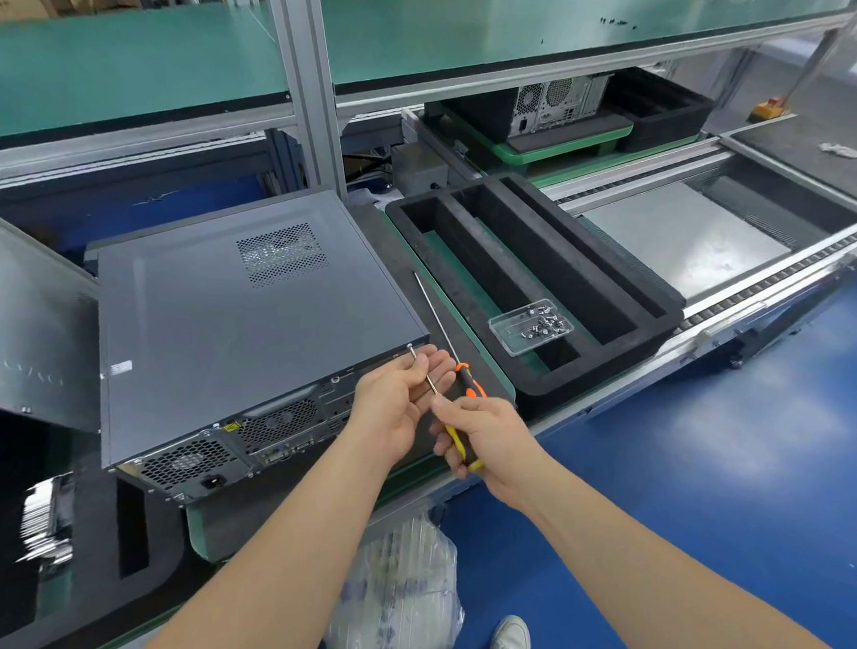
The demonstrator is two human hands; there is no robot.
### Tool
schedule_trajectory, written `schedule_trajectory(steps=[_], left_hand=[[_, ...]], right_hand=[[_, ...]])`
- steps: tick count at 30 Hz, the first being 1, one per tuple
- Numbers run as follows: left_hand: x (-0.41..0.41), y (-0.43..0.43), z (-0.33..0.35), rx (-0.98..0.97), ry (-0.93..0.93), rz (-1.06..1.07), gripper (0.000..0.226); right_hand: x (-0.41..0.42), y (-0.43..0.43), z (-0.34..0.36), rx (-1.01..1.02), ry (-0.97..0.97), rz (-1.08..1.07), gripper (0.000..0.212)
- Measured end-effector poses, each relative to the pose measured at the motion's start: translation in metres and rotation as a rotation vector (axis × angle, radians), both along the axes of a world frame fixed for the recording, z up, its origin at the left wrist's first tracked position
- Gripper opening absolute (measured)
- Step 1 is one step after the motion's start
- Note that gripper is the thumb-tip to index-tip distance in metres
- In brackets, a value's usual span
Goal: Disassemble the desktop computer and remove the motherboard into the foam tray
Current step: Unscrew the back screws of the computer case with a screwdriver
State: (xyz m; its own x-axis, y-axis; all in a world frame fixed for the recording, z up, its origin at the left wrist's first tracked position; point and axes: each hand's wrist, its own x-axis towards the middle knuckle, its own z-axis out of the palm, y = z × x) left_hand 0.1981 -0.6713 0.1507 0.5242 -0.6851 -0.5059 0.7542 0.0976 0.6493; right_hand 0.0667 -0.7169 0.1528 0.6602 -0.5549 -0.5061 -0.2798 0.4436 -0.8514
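At the rear corner of the desktop computer [246,325], my right hand [493,435] gripped the yellow screwdriver [456,440]; my left hand [396,406] pinched its shaft, tip on a screw [410,346].

You have two computers [246,325] [556,100], three foam trays [608,263] [98,535] [664,109], two screwdrivers [456,443] [470,381], one screw dish [498,328].

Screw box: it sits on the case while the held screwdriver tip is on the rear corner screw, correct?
Not quite. The head view shows the screw box on the foam tray, not on the case. The held screwdriver tip is on the rear corner screw.
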Motion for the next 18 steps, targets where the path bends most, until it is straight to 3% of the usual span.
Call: schedule_trajectory(steps=[4,6,9,12,13,15,18], left_hand=[[-0.006,-0.001,0.003,0.018,-0.018,0.001,0.017],[-0.007,-0.001,0.004,0.042,-0.052,-0.006,0.016],[-0.005,-0.003,0.004,0.053,-0.044,0.006,0.016],[-0.004,-0.004,0.005,0.050,-0.015,0.004,0.017],[-0.004,-0.003,0.005,0.054,-0.015,-0.004,0.017],[-0.003,-0.002,0.004,0.057,-0.015,-0.011,0.017],[-0.002,-0.001,0.004,0.028,-0.008,-0.013,0.019]], right_hand=[[0.004,-0.001,0.000,-0.943,0.290,-0.074,0.039],[0.005,-0.002,-0.001,-1.049,0.304,-0.088,0.039],[0.006,-0.004,-0.001,-0.780,0.266,-0.018,0.034],[0.004,-0.005,0.007,-0.080,0.155,0.059,0.050],[0.003,-0.006,0.010,0.072,0.131,0.081,0.054],[0.000,-0.008,0.010,0.176,0.065,0.098,0.052],[-0.002,-0.008,0.009,0.043,0.018,0.095,0.035]])
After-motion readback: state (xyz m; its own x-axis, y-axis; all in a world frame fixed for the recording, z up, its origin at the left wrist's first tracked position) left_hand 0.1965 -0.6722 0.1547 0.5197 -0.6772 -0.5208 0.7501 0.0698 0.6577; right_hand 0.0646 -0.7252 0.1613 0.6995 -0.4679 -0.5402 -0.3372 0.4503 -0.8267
